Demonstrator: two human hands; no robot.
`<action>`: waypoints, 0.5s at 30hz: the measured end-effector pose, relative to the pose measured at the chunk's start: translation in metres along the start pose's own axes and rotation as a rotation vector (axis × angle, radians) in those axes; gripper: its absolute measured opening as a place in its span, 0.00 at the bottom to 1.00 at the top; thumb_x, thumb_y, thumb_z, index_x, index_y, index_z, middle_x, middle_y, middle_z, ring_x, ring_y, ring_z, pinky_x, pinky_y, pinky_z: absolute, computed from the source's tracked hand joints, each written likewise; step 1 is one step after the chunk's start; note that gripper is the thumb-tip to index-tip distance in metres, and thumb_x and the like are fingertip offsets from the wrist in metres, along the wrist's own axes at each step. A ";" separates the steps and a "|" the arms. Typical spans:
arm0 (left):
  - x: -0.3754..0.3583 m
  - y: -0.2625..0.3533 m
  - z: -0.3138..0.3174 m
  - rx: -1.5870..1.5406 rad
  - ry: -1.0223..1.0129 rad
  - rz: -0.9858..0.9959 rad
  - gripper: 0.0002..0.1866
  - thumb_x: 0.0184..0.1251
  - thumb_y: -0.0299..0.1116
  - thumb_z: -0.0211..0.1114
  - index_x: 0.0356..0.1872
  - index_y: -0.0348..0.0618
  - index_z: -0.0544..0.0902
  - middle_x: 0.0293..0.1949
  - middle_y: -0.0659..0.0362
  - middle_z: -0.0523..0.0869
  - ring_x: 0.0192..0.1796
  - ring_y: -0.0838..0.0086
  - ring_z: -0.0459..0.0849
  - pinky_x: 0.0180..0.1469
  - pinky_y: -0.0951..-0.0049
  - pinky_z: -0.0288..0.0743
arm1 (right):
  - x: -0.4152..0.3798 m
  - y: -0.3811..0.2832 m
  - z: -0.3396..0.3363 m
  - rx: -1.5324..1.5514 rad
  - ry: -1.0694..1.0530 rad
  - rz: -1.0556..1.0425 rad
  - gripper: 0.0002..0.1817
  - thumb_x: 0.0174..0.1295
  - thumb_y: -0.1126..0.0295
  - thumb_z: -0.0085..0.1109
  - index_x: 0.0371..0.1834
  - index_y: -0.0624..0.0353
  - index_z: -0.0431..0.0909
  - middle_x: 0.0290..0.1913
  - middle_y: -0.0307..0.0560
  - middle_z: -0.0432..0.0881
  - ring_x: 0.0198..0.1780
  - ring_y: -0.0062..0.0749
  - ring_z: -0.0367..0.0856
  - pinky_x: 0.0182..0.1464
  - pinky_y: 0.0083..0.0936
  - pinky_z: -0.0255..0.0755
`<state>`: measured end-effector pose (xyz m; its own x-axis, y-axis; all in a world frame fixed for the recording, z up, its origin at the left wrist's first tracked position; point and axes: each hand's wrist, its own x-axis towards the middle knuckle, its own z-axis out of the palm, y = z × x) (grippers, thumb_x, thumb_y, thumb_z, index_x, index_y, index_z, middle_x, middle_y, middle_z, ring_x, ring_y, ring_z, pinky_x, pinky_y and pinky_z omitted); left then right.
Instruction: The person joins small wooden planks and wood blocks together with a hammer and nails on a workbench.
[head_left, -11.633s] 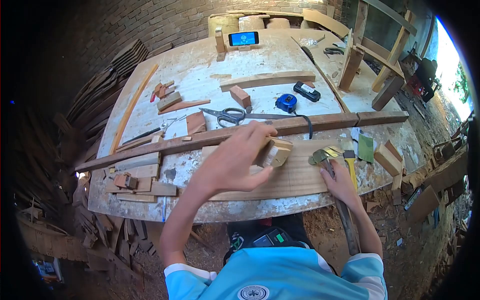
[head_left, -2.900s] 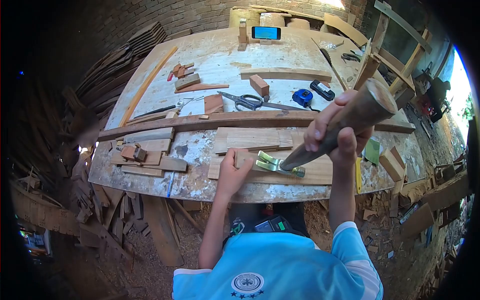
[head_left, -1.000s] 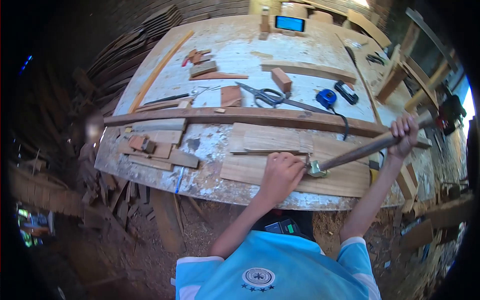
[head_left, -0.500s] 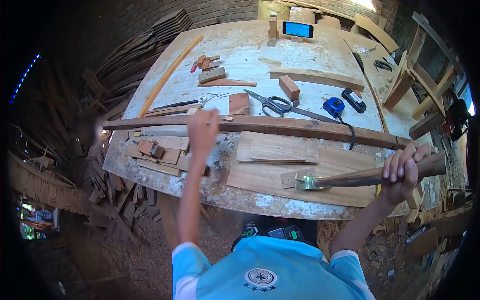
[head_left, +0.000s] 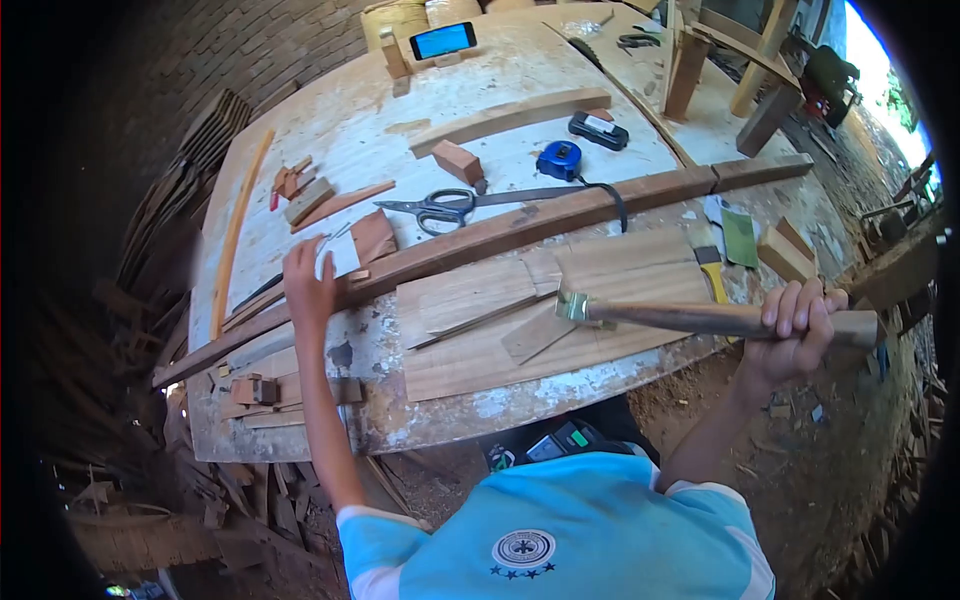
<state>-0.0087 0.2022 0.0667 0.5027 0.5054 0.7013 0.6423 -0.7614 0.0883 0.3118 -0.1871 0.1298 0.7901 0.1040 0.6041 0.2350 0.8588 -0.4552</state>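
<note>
At a paint-flecked workbench, a person's right hand is clenched around a long brown wooden-handled hammer, its brassy metal head resting on pale planks, while the left hand reaches fingers-down onto a long dark wooden strip.

The tabletop is whitish and paint-blotched. The hammer has a brown wooden handle and brassy head. The planks are pale tan, the long batten reddish-brown, the tape measure blue, and the person's shirt light blue.
</note>
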 end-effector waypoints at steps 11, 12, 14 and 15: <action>-0.093 0.201 -0.016 -0.571 -0.444 0.153 0.24 0.50 0.42 0.70 0.47 0.39 0.80 0.47 0.51 0.78 0.48 0.58 0.78 0.49 0.64 0.72 | -0.015 -0.003 0.023 -0.122 0.030 -0.073 0.04 0.62 0.76 0.46 0.34 0.53 0.64 0.20 0.37 0.63 0.17 0.19 0.62 0.19 0.21 0.65; -0.093 0.198 -0.015 -0.660 -0.466 0.095 0.23 0.51 0.40 0.70 0.46 0.38 0.80 0.46 0.51 0.79 0.46 0.58 0.79 0.48 0.65 0.73 | -0.016 -0.002 0.022 -0.144 0.041 -0.087 0.04 0.63 0.75 0.47 0.34 0.52 0.64 0.21 0.37 0.63 0.17 0.19 0.62 0.20 0.21 0.65; -0.096 0.193 -0.017 -0.807 -0.501 -0.019 0.21 0.52 0.37 0.70 0.45 0.36 0.81 0.44 0.50 0.80 0.43 0.59 0.80 0.46 0.67 0.74 | -0.018 -0.002 0.012 -0.177 0.183 -0.098 0.04 0.65 0.75 0.48 0.35 0.53 0.64 0.22 0.37 0.65 0.20 0.20 0.65 0.24 0.23 0.67; -0.094 0.189 -0.019 -0.861 -0.508 -0.072 0.19 0.52 0.35 0.70 0.44 0.36 0.81 0.42 0.50 0.81 0.41 0.60 0.81 0.45 0.68 0.75 | -0.018 -0.001 0.006 -0.192 0.252 -0.103 0.04 0.66 0.75 0.48 0.36 0.54 0.64 0.23 0.38 0.66 0.22 0.20 0.66 0.26 0.24 0.68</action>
<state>0.0547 0.0029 0.0310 0.7958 0.5224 0.3062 0.1444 -0.6547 0.7419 0.2945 -0.1865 0.1234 0.8664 -0.1260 0.4833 0.4040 0.7456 -0.5299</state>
